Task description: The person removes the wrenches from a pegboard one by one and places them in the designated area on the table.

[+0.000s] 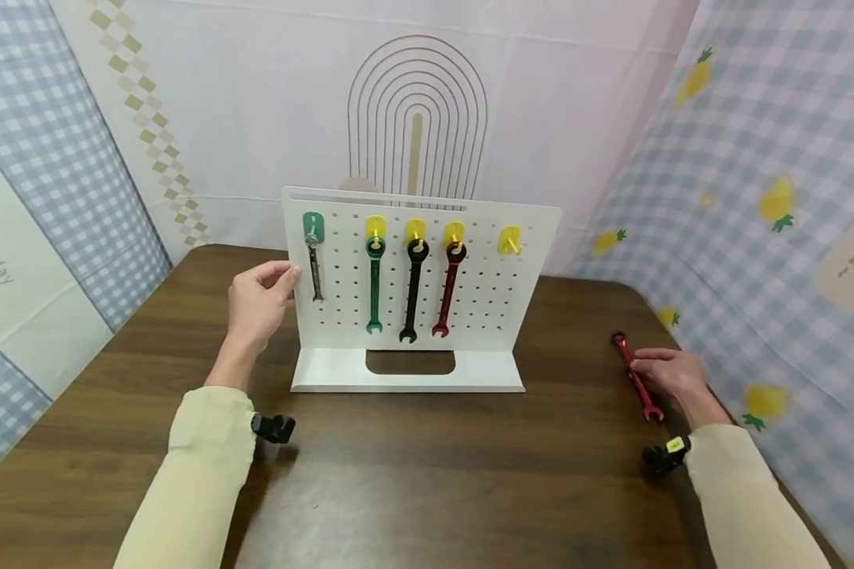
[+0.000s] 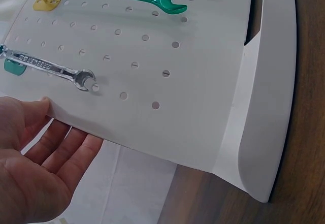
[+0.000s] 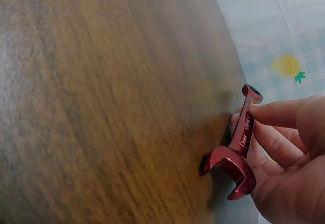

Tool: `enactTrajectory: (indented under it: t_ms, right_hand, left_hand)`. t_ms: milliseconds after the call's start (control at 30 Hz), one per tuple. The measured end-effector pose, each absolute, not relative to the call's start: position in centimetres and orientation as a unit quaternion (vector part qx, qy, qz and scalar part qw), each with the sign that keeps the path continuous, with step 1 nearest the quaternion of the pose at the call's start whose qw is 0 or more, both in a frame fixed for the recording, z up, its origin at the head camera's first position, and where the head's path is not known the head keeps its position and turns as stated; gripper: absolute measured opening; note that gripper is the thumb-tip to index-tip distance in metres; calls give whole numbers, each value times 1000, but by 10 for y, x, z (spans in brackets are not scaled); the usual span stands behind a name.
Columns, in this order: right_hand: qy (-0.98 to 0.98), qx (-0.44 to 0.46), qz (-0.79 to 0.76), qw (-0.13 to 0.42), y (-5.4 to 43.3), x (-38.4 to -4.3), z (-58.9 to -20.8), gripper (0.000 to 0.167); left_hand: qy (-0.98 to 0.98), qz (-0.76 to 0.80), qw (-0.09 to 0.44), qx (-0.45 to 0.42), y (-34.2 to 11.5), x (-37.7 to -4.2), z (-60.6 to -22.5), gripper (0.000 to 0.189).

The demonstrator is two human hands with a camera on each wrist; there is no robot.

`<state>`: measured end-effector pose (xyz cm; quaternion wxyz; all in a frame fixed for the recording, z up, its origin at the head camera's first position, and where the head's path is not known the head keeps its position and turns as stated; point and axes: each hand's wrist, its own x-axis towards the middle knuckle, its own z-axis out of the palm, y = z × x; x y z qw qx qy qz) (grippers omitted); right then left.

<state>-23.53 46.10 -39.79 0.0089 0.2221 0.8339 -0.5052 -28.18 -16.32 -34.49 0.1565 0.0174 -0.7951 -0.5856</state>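
Observation:
A white pegboard (image 1: 484, 316) stands upright on the table, and my left hand (image 1: 258, 304) pinches its left edge between thumb and fingers. At the table's right side my right hand (image 1: 672, 379) holds a red combination wrench (image 3: 242, 137) by its shank, thumb on one face and fingers behind. The wrench's open end points toward me. On the board hang a small silver wrench (image 1: 316, 273), a green wrench (image 1: 375, 288), a black wrench (image 1: 413, 292) and a dark red wrench (image 1: 448, 292). The yellow hook (image 1: 509, 240) at the far right of the row carries nothing.
The brown wooden table (image 1: 398, 482) spreads around the board's base. Behind hangs a white cloth (image 1: 256, 103) with a printed arch. A blue checked cloth (image 1: 719, 261) with pineapples borders the table's right edge, close to my right hand.

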Motion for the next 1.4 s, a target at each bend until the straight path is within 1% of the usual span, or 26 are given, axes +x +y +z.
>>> enactTrajectory:
  t_ms: [433, 767, 1133, 1400]
  right_hand:
    - [847, 215, -486, 12, 461, -235, -398, 50]
    - [856, 215, -471, 7, 462, -238, -399, 47]
    - [866, 216, -450, 4, 458, -239, -396, 50]
    - [871, 215, -441, -3, 457, -239, -396, 46]
  left_hand:
    - [-795, -586, 152, 27, -163, -283, -345, 39]
    - [-794, -587, 156, 22, -163, -282, -345, 39]
    - [-789, -592, 165, 20, -163, -283, -345, 35]
    - [-792, -588, 162, 19, -163, -282, -345, 35]
